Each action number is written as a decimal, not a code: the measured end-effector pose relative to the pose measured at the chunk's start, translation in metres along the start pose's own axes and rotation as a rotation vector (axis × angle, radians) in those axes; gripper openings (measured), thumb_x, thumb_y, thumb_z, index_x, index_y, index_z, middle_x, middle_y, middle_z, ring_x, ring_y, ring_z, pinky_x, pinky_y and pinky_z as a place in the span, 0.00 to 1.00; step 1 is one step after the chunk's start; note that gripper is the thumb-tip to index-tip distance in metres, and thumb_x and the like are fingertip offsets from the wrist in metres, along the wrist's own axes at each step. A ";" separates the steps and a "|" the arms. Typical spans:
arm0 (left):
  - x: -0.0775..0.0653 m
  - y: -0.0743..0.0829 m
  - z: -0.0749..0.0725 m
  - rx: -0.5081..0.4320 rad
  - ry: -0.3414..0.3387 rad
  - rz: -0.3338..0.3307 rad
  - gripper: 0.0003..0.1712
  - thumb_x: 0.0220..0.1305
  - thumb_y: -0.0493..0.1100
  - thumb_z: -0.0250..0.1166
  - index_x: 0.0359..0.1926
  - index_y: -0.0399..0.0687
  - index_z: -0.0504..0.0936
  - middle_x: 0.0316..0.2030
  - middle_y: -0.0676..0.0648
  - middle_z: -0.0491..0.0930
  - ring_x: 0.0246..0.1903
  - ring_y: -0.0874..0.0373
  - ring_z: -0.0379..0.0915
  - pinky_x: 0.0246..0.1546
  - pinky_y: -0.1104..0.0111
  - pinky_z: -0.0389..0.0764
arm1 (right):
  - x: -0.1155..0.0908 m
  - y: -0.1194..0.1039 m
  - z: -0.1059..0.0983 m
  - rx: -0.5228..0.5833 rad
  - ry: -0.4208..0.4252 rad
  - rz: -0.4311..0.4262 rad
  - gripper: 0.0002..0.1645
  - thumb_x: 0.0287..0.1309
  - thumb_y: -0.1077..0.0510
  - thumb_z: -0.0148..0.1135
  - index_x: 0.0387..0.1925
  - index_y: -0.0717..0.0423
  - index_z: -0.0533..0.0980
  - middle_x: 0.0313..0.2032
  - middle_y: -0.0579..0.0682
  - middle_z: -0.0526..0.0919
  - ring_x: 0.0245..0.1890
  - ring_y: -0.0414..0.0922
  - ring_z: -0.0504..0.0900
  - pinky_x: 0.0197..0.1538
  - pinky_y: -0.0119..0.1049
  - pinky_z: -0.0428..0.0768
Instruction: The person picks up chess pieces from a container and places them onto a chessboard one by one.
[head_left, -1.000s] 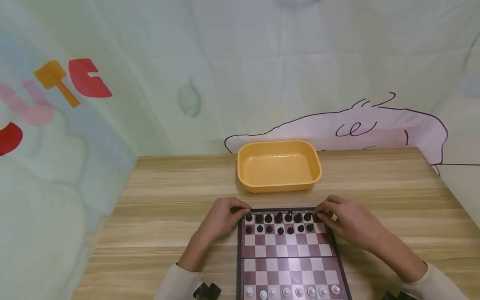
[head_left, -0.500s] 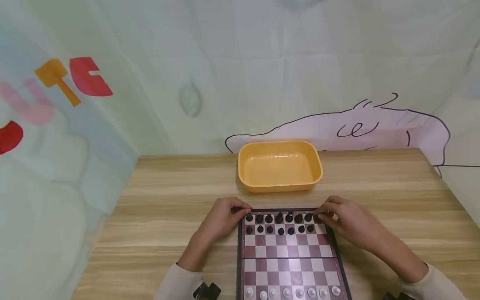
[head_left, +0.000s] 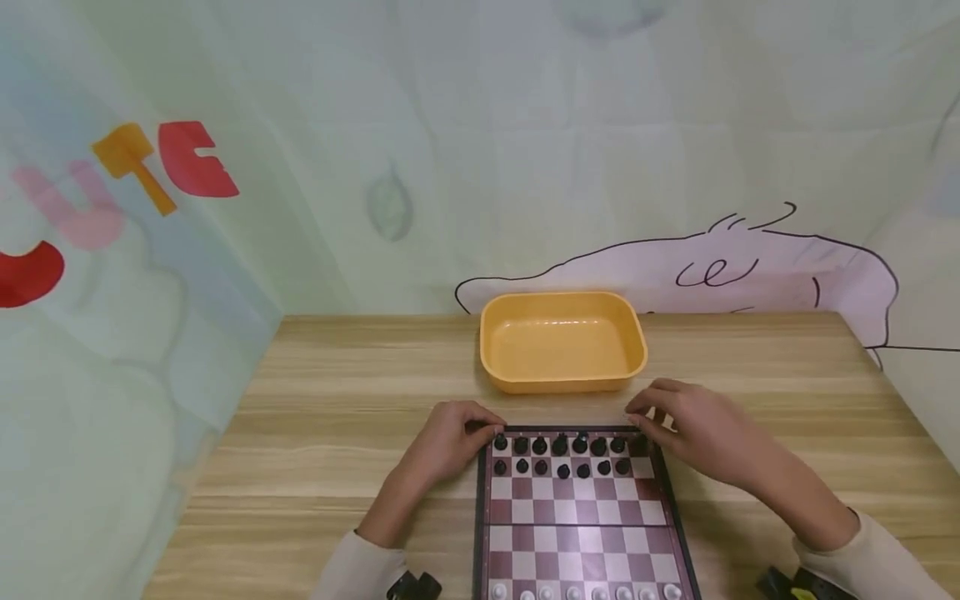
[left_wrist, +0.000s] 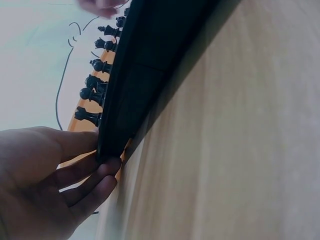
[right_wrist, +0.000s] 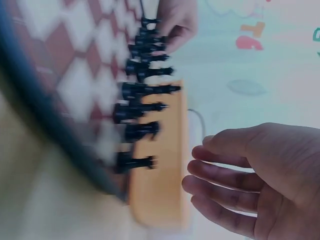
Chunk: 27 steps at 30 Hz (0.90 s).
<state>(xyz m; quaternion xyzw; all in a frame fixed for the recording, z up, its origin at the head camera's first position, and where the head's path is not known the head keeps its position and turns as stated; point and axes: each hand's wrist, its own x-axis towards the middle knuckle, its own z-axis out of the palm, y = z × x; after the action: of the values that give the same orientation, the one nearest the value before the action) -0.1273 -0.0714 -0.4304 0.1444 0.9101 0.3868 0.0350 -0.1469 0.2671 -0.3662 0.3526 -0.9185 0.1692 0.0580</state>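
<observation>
A chessboard lies in front of me, a row of black chess pieces along its far edge and several black pawns before them. White pieces line the near side, partly cut off. My left hand pinches the board's far left corner, beside a black rook seen in the left wrist view. By the far right corner my right hand hovers with nothing in its grasp; its fingers are loosely bent and apart. A dark rook stands at that corner in the right wrist view.
A yellow plastic tray stands behind the board, near the back wall. Printed cloth hangs behind and to the left of the wooden table.
My right hand has come off the far right corner and risen slightly, uncovering the dark piece there. My left hand keeps its place. The head view has tilted a little.
</observation>
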 end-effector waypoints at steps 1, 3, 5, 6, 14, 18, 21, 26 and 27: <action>0.000 0.000 0.000 0.001 0.004 0.001 0.07 0.61 0.43 0.64 0.39 0.56 0.86 0.36 0.59 0.82 0.40 0.66 0.74 0.46 0.67 0.74 | 0.008 -0.002 -0.004 -0.002 -0.002 -0.005 0.05 0.57 0.52 0.63 0.37 0.42 0.80 0.33 0.33 0.78 0.30 0.29 0.74 0.30 0.29 0.76; 0.000 -0.001 0.000 0.004 0.011 0.002 0.07 0.61 0.43 0.64 0.39 0.55 0.86 0.36 0.59 0.82 0.40 0.66 0.75 0.46 0.67 0.74 | 0.025 -0.005 -0.013 -0.006 -0.012 -0.020 0.05 0.58 0.51 0.62 0.37 0.42 0.80 0.33 0.33 0.78 0.30 0.30 0.74 0.30 0.30 0.75; 0.000 -0.001 0.000 0.006 0.012 -0.002 0.07 0.60 0.43 0.64 0.39 0.55 0.86 0.36 0.59 0.82 0.40 0.66 0.75 0.45 0.67 0.74 | 0.044 -0.007 -0.019 0.001 -0.029 -0.049 0.06 0.59 0.50 0.61 0.37 0.43 0.80 0.33 0.33 0.79 0.30 0.31 0.74 0.31 0.30 0.75; 0.000 -0.001 0.000 0.006 0.011 -0.005 0.07 0.60 0.42 0.64 0.39 0.56 0.86 0.36 0.59 0.82 0.40 0.66 0.75 0.45 0.67 0.74 | 0.053 -0.007 -0.021 0.005 -0.041 -0.064 0.07 0.60 0.50 0.61 0.37 0.44 0.80 0.33 0.34 0.79 0.31 0.31 0.74 0.31 0.30 0.75; 0.003 -0.001 0.006 -0.006 0.007 0.012 0.07 0.60 0.42 0.64 0.39 0.55 0.86 0.36 0.59 0.82 0.39 0.67 0.74 0.44 0.68 0.75 | 0.108 -0.006 -0.024 0.040 -0.133 -0.154 0.05 0.60 0.53 0.61 0.37 0.47 0.80 0.32 0.37 0.79 0.32 0.34 0.75 0.35 0.32 0.76; 0.004 0.001 0.008 -0.001 0.009 0.008 0.07 0.61 0.42 0.64 0.39 0.55 0.86 0.36 0.59 0.82 0.39 0.67 0.74 0.43 0.69 0.75 | 0.128 -0.005 -0.020 0.038 -0.166 -0.194 0.03 0.59 0.55 0.61 0.36 0.46 0.80 0.32 0.38 0.79 0.31 0.34 0.75 0.35 0.33 0.76; 0.006 0.001 0.008 -0.001 0.013 0.020 0.07 0.61 0.42 0.64 0.39 0.54 0.86 0.35 0.59 0.82 0.38 0.67 0.74 0.43 0.68 0.75 | 0.139 -0.004 -0.014 0.036 -0.196 -0.194 0.04 0.58 0.56 0.62 0.36 0.47 0.80 0.32 0.38 0.80 0.30 0.35 0.75 0.35 0.33 0.77; 0.007 0.003 0.010 -0.001 0.021 0.028 0.07 0.61 0.42 0.64 0.39 0.52 0.86 0.35 0.58 0.82 0.38 0.67 0.74 0.42 0.68 0.75 | 0.155 0.000 0.002 0.044 -0.280 -0.196 0.05 0.59 0.55 0.61 0.37 0.48 0.81 0.33 0.39 0.81 0.32 0.35 0.76 0.38 0.33 0.76; 0.008 0.004 0.011 -0.003 0.022 0.025 0.07 0.61 0.42 0.64 0.39 0.52 0.86 0.35 0.59 0.82 0.38 0.67 0.74 0.42 0.69 0.75 | 0.158 0.001 0.006 0.048 -0.302 -0.196 0.06 0.59 0.55 0.62 0.37 0.48 0.81 0.33 0.39 0.81 0.32 0.35 0.76 0.38 0.33 0.76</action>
<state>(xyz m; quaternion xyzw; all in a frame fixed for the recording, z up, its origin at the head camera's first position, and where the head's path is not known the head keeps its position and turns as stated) -0.1319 -0.0592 -0.4349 0.1516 0.9080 0.3899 0.0205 -0.2654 0.1669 -0.3363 0.4633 -0.8736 0.1298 -0.0730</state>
